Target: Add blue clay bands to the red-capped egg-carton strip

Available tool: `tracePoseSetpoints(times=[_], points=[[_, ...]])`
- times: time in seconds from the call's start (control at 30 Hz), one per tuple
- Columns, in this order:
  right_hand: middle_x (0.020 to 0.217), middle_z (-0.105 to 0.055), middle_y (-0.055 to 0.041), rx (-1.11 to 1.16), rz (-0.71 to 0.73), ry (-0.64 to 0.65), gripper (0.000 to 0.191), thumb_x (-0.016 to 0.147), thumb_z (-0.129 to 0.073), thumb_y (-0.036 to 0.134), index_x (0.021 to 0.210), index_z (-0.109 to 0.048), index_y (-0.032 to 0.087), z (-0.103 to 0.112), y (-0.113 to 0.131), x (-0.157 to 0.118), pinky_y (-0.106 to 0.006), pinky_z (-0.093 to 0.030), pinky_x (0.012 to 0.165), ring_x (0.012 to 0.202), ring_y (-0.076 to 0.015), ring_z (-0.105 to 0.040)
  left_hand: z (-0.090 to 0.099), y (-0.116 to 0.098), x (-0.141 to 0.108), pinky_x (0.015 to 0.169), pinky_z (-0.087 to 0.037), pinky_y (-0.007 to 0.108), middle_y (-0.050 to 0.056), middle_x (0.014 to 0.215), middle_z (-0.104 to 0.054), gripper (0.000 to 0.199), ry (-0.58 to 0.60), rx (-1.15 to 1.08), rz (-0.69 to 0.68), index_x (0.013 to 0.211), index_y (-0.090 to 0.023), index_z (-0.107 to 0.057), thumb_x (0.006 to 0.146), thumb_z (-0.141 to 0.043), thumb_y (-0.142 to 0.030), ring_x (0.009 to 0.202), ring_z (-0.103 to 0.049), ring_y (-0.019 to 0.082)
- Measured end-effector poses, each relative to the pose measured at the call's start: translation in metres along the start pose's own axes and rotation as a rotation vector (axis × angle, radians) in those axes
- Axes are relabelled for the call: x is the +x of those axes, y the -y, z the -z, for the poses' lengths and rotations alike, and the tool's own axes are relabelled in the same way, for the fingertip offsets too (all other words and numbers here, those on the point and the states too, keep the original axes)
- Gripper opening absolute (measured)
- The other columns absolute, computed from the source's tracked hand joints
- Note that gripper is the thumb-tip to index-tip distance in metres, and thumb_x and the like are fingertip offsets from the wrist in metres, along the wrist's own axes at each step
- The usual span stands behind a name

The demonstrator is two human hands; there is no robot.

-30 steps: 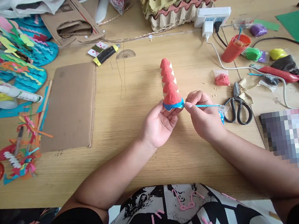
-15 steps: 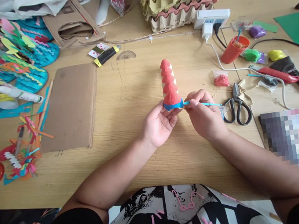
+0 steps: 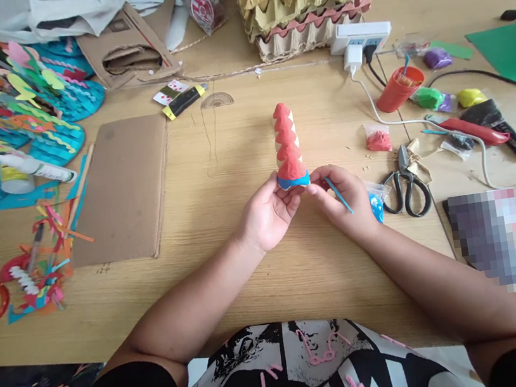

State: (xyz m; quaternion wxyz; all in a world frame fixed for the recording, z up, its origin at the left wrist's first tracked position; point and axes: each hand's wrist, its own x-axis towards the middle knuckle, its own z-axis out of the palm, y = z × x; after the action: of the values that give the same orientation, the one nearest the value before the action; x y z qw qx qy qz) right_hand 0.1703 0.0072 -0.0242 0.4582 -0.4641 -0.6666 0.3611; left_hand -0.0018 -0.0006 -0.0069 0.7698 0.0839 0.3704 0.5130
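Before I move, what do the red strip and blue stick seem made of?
Red strip: probably moulded pulp with a matte red and blue coat; pale edges show, and its peaks echo the egg trays. Blue stick: likely plastic, slim and evenly coloured; finish unclear.

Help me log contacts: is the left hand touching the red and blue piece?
Touching. The head view shows the left hand with its thumb against the blue band of the piece.
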Motion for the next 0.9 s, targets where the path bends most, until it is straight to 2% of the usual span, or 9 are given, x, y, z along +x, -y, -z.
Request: tracePoseSetpoints(times=[0.07, 0.17, 0.27, 0.33, 0.43, 0.5, 0.57, 0.73, 0.9], points=[[0.082, -0.068, -0.0015, -0.147, 0.108, -0.001, 0.032, 0.09, -0.079, 0.054, 0.092, -0.068, 0.024, 0.002, 0.002, -0.001, -0.034, -0.051, 0.073, 0.074, -0.0176, -0.061, 0.002, 0.002, 0.002, 0.082, -0.059, 0.022, 0.006, 0.102, -0.077, 0.023, 0.034, 0.048, -0.058, 0.109, -0.013, -0.072, 0.105, -0.062, -0.033, 0.094, -0.072, 0.012], [0.08, -0.069, -0.0019, -0.287, 0.198, -0.023, 0.025, 0.094, -0.076, 0.046, 0.091, -0.068, 0.023, 0.003, 0.002, 0.0, -0.033, -0.051, 0.072, 0.071, -0.0175, -0.062, 0.004, 0.004, 0.005, 0.081, -0.06, 0.027, 0.006, 0.1, -0.076, 0.023, 0.019, 0.105, -0.076, 0.103, -0.015, -0.071, 0.107, -0.058, -0.034, 0.091, -0.072, 0.014], [0.079, -0.071, -0.0021, -0.375, 0.246, -0.025, 0.016, 0.096, -0.074, 0.037, 0.093, -0.069, 0.022, 0.005, 0.001, 0.0, -0.032, -0.05, 0.071, 0.071, -0.0178, -0.064, 0.006, 0.006, 0.008, 0.078, -0.059, 0.025, 0.007, 0.097, -0.073, 0.028, -0.064, 0.163, -0.058, 0.097, -0.015, -0.067, 0.109, -0.053, -0.037, 0.087, -0.071, 0.012], [0.079, -0.073, -0.0029, -0.439, 0.277, -0.034, 0.012, 0.096, -0.073, 0.033, 0.095, -0.07, 0.021, 0.006, 0.001, 0.0, -0.033, -0.05, 0.072, 0.072, -0.0186, -0.066, 0.009, 0.009, 0.008, 0.067, -0.055, 0.024, 0.006, 0.093, -0.069, 0.035, -0.158, 0.27, -0.11, 0.092, -0.016, -0.062, 0.108, -0.052, -0.045, 0.08, -0.07, 0.012], [0.081, -0.074, -0.0048, -0.545, 0.295, -0.015, 0.011, 0.098, -0.07, 0.031, 0.095, -0.071, 0.019, 0.007, 0.001, 0.0, -0.033, -0.05, 0.075, 0.074, -0.0201, -0.067, 0.016, 0.013, 0.008, 0.052, -0.039, 0.02, -0.001, 0.083, -0.057, 0.037, -0.263, 0.452, -0.463, 0.096, -0.021, -0.057, 0.1, -0.062, -0.058, 0.065, -0.054, 0.009], [0.082, -0.075, -0.0064, -0.615, 0.263, 0.039, 0.015, 0.098, -0.068, 0.032, 0.095, -0.073, 0.018, 0.007, 0.002, -0.001, -0.034, -0.05, 0.076, 0.075, -0.0214, -0.068, 0.02, 0.014, 0.007, 0.053, -0.036, 0.022, -0.003, 0.079, -0.05, 0.041, -0.235, 0.529, -0.7, 0.097, -0.023, -0.055, 0.098, -0.064, -0.063, 0.062, -0.044, 0.009], [0.085, -0.077, -0.0082, -0.687, 0.198, 0.12, 0.018, 0.099, -0.066, 0.033, 0.096, -0.074, 0.017, 0.006, 0.003, -0.001, -0.035, -0.049, 0.078, 0.078, -0.0232, -0.068, 0.023, 0.014, 0.007, 0.057, -0.037, 0.024, -0.003, 0.079, -0.048, 0.041, -0.204, 0.571, -0.829, 0.1, -0.025, -0.055, 0.097, -0.065, -0.064, 0.064, -0.041, 0.01], [0.093, -0.077, -0.0124, -0.889, 0.034, 0.325, 0.025, 0.101, -0.062, 0.039, 0.095, -0.074, 0.017, 0.0, 0.008, -0.002, -0.037, -0.044, 0.075, 0.09, -0.0288, -0.069, 0.029, 0.014, 0.011, 0.065, -0.041, 0.027, -0.002, 0.084, -0.049, 0.04, -0.194, 0.584, -0.814, 0.107, -0.026, -0.056, 0.096, -0.066, -0.063, 0.069, -0.044, 0.011], [0.1, -0.077, -0.0139, -0.975, -0.011, 0.434, 0.028, 0.102, -0.06, 0.042, 0.096, -0.072, 0.017, -0.004, 0.015, -0.001, -0.037, -0.041, 0.076, 0.095, -0.0298, -0.068, 0.032, 0.017, 0.014, 0.07, -0.043, 0.028, -0.001, 0.087, -0.051, 0.035, -0.172, 0.631, -0.841, 0.108, -0.026, -0.057, 0.098, -0.065, -0.059, 0.072, -0.046, 0.012]])
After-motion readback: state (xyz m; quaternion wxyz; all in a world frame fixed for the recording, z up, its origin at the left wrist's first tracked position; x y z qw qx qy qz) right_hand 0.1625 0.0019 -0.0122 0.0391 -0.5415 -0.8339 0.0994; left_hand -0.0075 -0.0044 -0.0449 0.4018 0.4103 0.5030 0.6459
